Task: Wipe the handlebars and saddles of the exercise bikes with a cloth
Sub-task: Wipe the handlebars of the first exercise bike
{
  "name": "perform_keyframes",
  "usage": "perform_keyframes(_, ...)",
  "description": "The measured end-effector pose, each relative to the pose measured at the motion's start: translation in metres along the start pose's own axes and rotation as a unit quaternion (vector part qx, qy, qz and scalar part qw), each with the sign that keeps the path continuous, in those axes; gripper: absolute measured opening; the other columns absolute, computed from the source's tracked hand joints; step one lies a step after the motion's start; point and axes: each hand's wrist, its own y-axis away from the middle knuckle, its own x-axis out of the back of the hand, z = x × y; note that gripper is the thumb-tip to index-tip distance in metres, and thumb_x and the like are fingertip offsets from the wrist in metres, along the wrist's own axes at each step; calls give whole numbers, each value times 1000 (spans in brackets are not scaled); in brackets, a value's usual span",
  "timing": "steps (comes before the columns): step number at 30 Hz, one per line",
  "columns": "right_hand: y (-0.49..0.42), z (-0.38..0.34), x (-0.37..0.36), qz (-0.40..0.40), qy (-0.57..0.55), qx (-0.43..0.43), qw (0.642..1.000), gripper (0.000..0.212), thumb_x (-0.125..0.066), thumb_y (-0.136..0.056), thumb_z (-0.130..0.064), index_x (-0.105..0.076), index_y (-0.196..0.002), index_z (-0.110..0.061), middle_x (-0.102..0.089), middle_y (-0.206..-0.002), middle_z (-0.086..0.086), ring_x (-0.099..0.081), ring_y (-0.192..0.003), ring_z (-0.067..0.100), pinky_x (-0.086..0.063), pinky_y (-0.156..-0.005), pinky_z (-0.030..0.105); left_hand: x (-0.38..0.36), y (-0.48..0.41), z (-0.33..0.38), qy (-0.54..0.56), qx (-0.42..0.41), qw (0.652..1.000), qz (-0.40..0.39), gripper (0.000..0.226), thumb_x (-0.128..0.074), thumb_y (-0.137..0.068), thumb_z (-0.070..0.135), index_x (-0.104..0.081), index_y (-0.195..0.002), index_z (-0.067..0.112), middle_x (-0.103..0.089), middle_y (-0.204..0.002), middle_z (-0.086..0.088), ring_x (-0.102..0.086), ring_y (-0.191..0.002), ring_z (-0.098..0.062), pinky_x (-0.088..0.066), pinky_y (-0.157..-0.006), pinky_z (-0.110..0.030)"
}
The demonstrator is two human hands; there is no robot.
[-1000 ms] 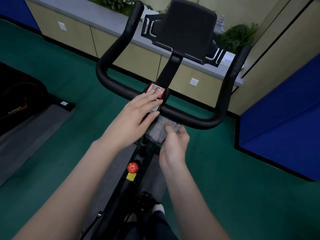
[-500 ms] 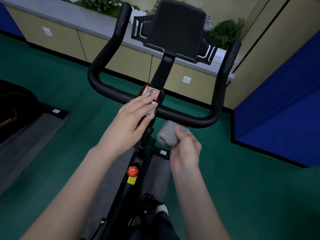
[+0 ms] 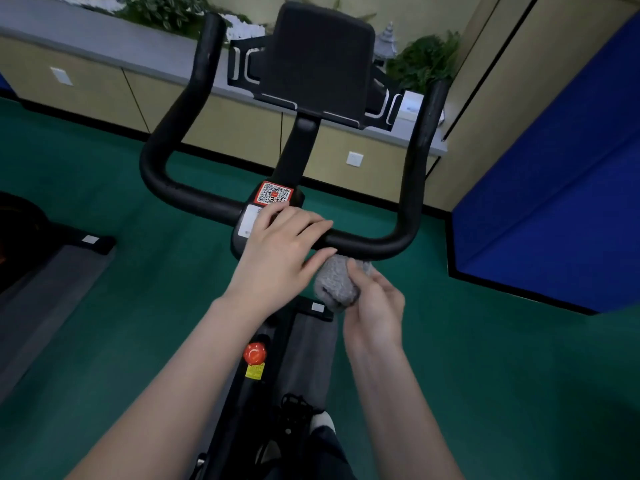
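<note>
We see the handlebars (image 3: pixel 412 188), a matt black padded tube bent into a wide U, both horns rising away from us. Our left grip (image 3: pixel 277 258) lies released, its fingers straight and flat over the middle of the crossbar, just below a square, red-framed QR sticker (image 3: pixel 273 194). Our right grip (image 3: pixel 375 306) is clenched around the cloth (image 3: pixel 336 282), a grey, nubbly, towel-like wad bunched into a rounded lump. The cloth sits right under the crossbar, just right of its middle; whether it touches the tube we cannot tell. Lower on the black frame a round red knob (image 3: pixel 254 353) stands above a yellow tag (image 3: pixel 255 371). The floor (image 3: pixel 104 188) is smooth and green.
</note>
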Motion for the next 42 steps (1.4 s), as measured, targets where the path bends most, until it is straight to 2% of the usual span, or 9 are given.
perform_keyframes(7, -15, -21, 24, 118, 75, 251, 958, 19, -63, -88, -3, -66, -102, -14, -70, -104, 1, -67, -97, 11, -53, -86, 25, -10, -1, -1, 5, 15, 999, 52, 31, -69, -83, 38, -72, -104, 14, -67, -98, 4, -61, -94, -19, -32, -100, -32)
perform_keyframes(11, -17, -22, 19, 88, 281, 479, 827, 26, -63, -86, -2, -67, -110, -11, -62, -101, -9, -62, -92, 7, -45, -80, 9, -10, -3, 1, 30, 37, 998, 52, 31, -74, -78, 37, -73, -100, 15, -68, -95, 6, -61, -93, -18, -29, -99, -29)
perform_keyframes(14, -28, -28, 18, 30, 430, 566, 703, 29, -64, -81, 4, -69, -104, -13, -47, -88, -32, -54, -89, 24, -43, -81, 27, -10, -3, 1, 33, 40, 997, 48, 31, -76, -77, 36, -73, -100, 16, -67, -95, 6, -61, -93, -18, -28, -99, -28)
perform_keyframes(17, -35, -35, 22, 18, 509, 569, 646, 26, -65, -84, -2, -69, -106, -14, -60, -94, -19, -45, -95, 22, -38, -84, 34, -11, -2, 0, 30, 35, 997, 56, 31, -74, -78, 37, -73, -100, 15, -67, -95, 5, -61, -92, -18, -28, -99, -29)
perform_keyframes(20, -36, -38, 26, 11, 521, 554, 649, 24, -67, -85, -5, -69, -108, -9, -64, -108, 3, -42, -99, 18, -32, -88, 13, -12, -1, -1, 25, 26, 997, 61, 30, -72, -79, 37, -72, -101, 16, -67, -95, 5, -61, -93, -19, -29, -99, -30)
perform_keyframes(23, -35, -50, 19, 8, 538, 534, 653, 20, -66, -87, -7, -70, -107, -8, -68, -103, 5, -54, -93, 23, -34, -82, 13, -13, -1, -2, 23, 20, 997, 69, 30, -73, -80, 37, -72, -100, 15, -67, -95, 5, -62, -92, -19, -31, -98, -30)
perform_keyframes(29, -29, -72, -14, -167, 671, 460, 557, 17, -63, -87, -8, -73, -100, -11, -72, -99, 2, -59, -98, 23, -46, -88, 29, -13, 0, -3, 11, 10, 997, 75, 30, -72, -81, 36, -72, -101, 14, -67, -96, 3, -63, -91, -20, -33, -98, -31)
perform_keyframes(35, -40, -92, -6, -164, 740, 444, 478, 13, -62, -90, -15, -70, -100, -11, -67, -99, 6, -49, -101, 29, -33, -85, 24, -15, 1, -3, 12, 8, 997, 81, 30, -72, -82, 36, -72, -101, 14, -67, -95, 3, -63, -92, -20, -34, -100, -33)
perform_keyframes(42, -36, -80, -10, -119, 737, 461, 481, 14, -61, -90, -15, -71, -99, -14, -70, -96, 6, -58, -95, 28, -33, -81, 21, -14, 1, -4, 20, 13, 997, 78, 29, -72, -81, 36, -72, -102, 14, -67, -96, 3, -63, -91, -19, -33, -102, -32)
